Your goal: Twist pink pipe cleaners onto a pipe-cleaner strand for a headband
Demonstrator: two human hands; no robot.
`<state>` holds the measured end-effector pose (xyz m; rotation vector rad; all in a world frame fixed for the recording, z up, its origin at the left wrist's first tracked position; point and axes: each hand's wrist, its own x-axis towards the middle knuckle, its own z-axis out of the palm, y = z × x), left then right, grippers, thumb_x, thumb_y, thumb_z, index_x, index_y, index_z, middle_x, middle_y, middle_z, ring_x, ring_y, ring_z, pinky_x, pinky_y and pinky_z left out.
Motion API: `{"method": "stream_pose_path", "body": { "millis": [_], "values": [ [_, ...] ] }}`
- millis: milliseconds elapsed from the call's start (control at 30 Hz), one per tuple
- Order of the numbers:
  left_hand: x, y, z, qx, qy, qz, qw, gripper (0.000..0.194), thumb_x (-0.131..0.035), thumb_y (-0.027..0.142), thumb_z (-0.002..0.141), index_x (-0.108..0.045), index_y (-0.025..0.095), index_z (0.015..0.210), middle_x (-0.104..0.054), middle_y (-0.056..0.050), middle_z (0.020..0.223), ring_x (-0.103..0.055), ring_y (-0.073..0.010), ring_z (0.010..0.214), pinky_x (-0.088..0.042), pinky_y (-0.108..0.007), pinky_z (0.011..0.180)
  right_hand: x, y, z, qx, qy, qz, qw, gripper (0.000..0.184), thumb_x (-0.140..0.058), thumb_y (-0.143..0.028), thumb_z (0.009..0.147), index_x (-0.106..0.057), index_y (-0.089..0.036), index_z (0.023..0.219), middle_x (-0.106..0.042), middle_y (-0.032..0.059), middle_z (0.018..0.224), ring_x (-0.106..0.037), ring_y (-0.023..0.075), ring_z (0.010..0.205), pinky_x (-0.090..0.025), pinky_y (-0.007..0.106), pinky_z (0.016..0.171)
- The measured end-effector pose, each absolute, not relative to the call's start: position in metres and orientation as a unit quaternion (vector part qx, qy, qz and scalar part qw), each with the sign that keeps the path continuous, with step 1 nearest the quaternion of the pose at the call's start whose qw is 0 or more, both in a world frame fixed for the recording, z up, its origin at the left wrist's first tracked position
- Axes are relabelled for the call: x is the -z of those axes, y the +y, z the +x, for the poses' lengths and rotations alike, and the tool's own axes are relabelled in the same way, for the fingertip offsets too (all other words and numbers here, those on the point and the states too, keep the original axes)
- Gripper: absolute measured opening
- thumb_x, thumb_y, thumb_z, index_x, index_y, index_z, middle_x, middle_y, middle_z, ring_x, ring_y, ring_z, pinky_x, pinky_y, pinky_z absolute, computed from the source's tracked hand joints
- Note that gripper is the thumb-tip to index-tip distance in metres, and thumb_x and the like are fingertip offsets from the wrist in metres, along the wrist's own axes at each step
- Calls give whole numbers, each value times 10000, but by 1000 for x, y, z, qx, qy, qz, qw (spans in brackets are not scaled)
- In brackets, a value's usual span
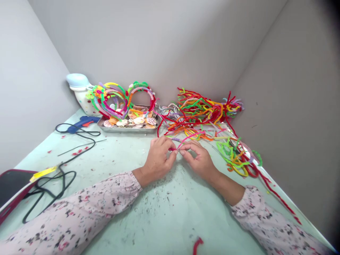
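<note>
My left hand (159, 158) and my right hand (199, 159) meet above the middle of the table, their fingertips almost touching. Both are closed in a pinch on a pipe cleaner. A pink stretch of pipe cleaner (190, 137) rises to the upper right from between the fingertips. A red bit (172, 149) shows under the left fingers; whether it is the same piece I cannot tell. Just beyond the hands lies a loose heap of coloured pipe cleaners (198, 109), mostly red, orange and green.
A metal tray (127, 130) holds shells, with decorated headbands (142, 86) on it. Left of it are a blue glue gun (83, 123), a white container with a blue top (82, 94) and a looping black cord (63, 173). A red scrap (197, 245) lies at the front; more pipe cleaners (236, 159) lie right.
</note>
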<state>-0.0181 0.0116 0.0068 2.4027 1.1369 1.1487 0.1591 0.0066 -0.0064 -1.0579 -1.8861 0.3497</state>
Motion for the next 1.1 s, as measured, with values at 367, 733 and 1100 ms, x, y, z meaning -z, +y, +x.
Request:
{"method": "stream_pose_path", "body": {
  "millis": [367,733,1100],
  "values": [
    [-6,13,-18,-397,380,823,145,52,-481,165,838,-507,176,795,-561,-28,847,-509,-183,872,-362,-376,879,5,6,158,-130,-778,-424,444,59,-569,-247,850,-617,-226,822,-627,10,805,-573,191,891,-429,352,844],
    [-6,16,-20,-432,378,808,135,83,-507,163,841,-534,178,919,-571,-54,961,-516,-199,967,-380,-361,879,7,6,159,-131,-738,-453,483,74,-557,-264,860,-619,-230,882,-632,15,872,-577,188,917,-431,358,862],
    [-2,17,-18,-432,378,806,144,60,-494,198,885,-546,178,907,-577,-40,926,-525,-183,921,-386,-338,854,5,7,159,-35,-763,-401,506,105,-631,-219,811,-619,-260,907,-635,17,887,-581,201,943,-460,388,858]
  ]
}}
